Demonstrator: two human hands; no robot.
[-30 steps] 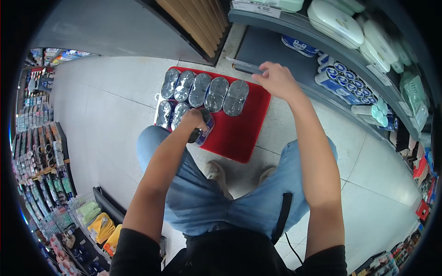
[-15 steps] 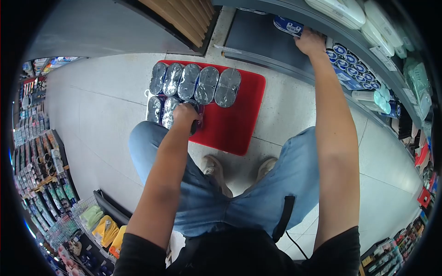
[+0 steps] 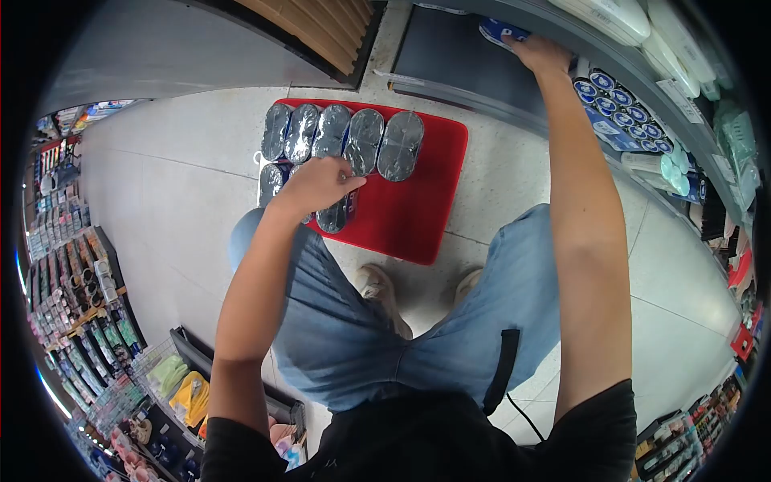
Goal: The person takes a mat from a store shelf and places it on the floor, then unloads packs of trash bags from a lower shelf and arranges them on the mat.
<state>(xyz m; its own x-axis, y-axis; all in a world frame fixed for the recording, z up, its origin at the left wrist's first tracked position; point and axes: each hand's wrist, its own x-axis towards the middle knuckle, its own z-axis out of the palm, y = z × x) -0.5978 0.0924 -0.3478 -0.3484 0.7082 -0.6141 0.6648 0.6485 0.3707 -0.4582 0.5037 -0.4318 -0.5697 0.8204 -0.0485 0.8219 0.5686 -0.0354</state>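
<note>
Several dark-topped, plastic-wrapped packs [image 3: 399, 146] stand in two rows on a red board [image 3: 440, 169] on the floor. My left hand [image 3: 321, 183] is over the nearer row, its thumb and forefinger apart, partly covering the packs. Just below it, a pack [image 3: 331, 218] shows at the row's right end. On the low shelf [image 3: 450, 56], my right hand [image 3: 542, 56] reaches to a blue pack [image 3: 495, 32], thumb stretched over its face. The other right fingers are partly hidden.
Blue-and-white multipacks [image 3: 618, 112] stand at the right on the low shelf, under an upper shelf edge [image 3: 634, 68] holding white packages. My knees flank the board. A basket with yellow cloths [image 3: 190, 398] is at lower left.
My right hand has gone from beside the board up to the low shelf, its thumb now spread over the blue pack. My left hand has let go of the near-row pack and lifted.
</note>
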